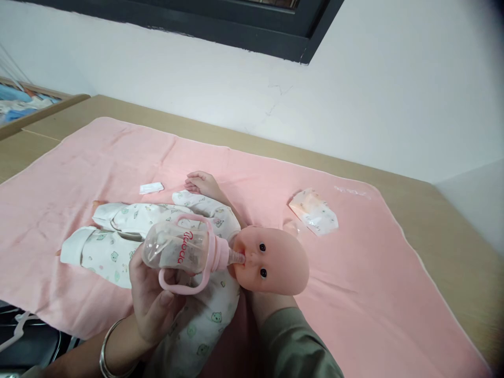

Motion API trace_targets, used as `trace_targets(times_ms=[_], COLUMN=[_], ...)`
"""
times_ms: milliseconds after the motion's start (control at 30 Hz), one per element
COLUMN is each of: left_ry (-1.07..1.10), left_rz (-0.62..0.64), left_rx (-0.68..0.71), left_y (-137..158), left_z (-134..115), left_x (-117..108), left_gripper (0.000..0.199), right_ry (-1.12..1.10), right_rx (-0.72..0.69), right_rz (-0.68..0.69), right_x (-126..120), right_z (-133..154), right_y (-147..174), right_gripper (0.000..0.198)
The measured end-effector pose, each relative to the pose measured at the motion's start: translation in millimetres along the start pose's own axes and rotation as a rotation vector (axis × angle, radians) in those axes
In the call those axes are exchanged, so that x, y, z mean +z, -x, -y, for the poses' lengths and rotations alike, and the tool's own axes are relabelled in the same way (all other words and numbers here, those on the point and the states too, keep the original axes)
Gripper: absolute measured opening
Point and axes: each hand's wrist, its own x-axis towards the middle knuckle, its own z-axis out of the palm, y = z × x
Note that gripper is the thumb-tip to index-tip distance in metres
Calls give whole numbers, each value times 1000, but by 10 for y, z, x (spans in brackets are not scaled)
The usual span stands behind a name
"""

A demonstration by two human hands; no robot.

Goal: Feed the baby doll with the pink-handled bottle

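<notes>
Feeding bottle (192, 254) slants above the torso of the baby doll (224, 283), its long axis running roughly along the body, base toward the legs and teat at the mouth; nearer is the left hand (151, 296), gripping it near the base, while the right hand (202, 182), its arm beneath the doll's neck, rests loosely uncurled beside the far sleeve

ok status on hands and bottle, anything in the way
Left hand holding pink-handled baby bottle, nipple at mouth of baby doll. Right forearm under its head, right hand open beside its sleeve. Nothing blocking bottle.
</notes>
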Motion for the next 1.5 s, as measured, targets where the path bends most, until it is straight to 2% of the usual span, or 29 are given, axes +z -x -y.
trace_targets(times_ms=[167,367,433,633,867,1100,1233,1400,1500], left_ry=[-24,-23,-28,-41,-23,-11,-14,-20,-18], left_rz=[12,-30,-37,-18,-42,-18,-67,-17,-53], left_rx=[45,-13,-12,11,-13,-10,-37,8,-10], left_y=[-8,2,8,-9,6,-8,-5,3,0], left_z=[35,19,3,-12,-3,-14,-24,-4,-2], left_x=[-19,-17,-7,25,7,16,24,15,18], left_gripper=[60,61,60,58,59,57,58,59,59], right_ry=[17,-21,-28,-30,-9,14,20,-7,-50], right_rx=[-2,-23,-13,33,53,57,43,39,29], right_rz=[4,-31,-43,41,14,3,8,-7,1], right_x=[0,64,58,-58,-41,-27,-71,-47,-33], right_z=[-44,-138,-124,63,156,142,171,125,77], right_y=[13,2,1,-15,-30,-16,-19,-18,-18], right_gripper=[23,17,18,29,40,34,35,32,28])
